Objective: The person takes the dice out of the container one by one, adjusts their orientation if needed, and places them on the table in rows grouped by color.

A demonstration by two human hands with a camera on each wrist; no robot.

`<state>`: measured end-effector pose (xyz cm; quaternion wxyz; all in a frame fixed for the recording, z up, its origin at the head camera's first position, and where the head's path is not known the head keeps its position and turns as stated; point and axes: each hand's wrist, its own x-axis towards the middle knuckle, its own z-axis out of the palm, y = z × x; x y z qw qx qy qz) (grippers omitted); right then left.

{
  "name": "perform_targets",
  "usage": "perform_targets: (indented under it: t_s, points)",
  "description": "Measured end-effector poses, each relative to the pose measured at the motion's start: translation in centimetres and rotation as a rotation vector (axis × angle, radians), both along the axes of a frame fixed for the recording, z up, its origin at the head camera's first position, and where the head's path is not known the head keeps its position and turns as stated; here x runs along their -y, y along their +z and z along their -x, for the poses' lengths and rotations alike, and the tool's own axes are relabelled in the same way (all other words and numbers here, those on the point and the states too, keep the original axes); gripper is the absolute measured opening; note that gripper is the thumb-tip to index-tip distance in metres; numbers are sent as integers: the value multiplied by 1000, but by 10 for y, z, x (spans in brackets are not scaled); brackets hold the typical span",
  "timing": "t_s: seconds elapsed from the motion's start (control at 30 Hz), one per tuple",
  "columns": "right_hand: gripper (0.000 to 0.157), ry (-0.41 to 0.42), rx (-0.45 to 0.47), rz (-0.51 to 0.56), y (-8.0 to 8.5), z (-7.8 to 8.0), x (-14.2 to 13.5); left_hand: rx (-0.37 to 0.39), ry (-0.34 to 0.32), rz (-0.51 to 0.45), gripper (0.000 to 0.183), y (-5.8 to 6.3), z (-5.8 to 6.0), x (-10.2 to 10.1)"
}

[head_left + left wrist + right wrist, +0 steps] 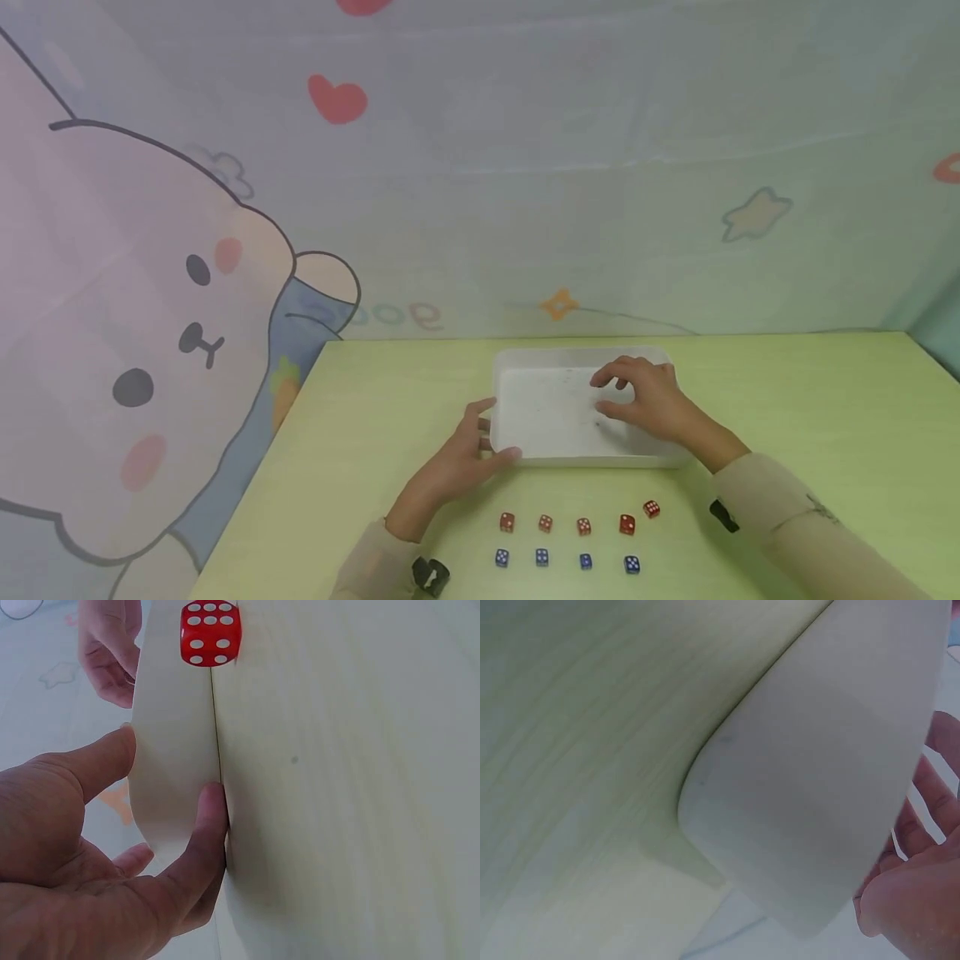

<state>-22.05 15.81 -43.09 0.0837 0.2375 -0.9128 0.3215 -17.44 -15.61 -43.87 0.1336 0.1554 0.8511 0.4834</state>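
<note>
A shallow white tray [555,458] lies on the table, its white floor showing a few small dark specks. At its front left corner my left hand [461,454] grips it, thumb at the front wall and fingers along the left side. In the left wrist view, fingers of the left hand [97,855] touch the tray's wall [176,750]. Over the tray's right half hovers my right hand [645,400], fingers bent and apart from the thumb, with nothing visible between them. The right wrist view shows the right hand [922,877] beyond the tray wall [802,765].
In front of the tray, several red dice [545,523] form a row, one die [651,508] set off at the right. Nearer me is a row of several blue dice [542,557]. A printed cloth [525,208] hangs behind the pale green table [810,417].
</note>
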Motion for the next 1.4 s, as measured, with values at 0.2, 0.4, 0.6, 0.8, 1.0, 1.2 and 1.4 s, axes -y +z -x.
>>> perform_targets:
  t_s: [0.2,0.4,0.6,0.8,1.0,1.2,1.4]
  points:
    - [25,-54,13,-19,-6,11,1,3,-10,-13,87,1,0,1]
    - [31,-101,51,-42,-15,18,4,12,-6,-11,87,0,-2,2]
    - [39,-153,38,-93,-17,17,-2,15,-21,-13,87,0,0,-5]
    - [36,-150,64,-98,-16,15,0,10,-9,2,87,2,-3,-7]
    - [30,-157,126,-110,-15,20,5,15,-4,1,86,1,-3,-4]
    - [22,-170,142,-126,-14,20,6,10,-18,-4,86,-1,-2,-4]
    - [16,-170,117,-122,-14,18,2,7,-21,2,85,-1,0,-6]
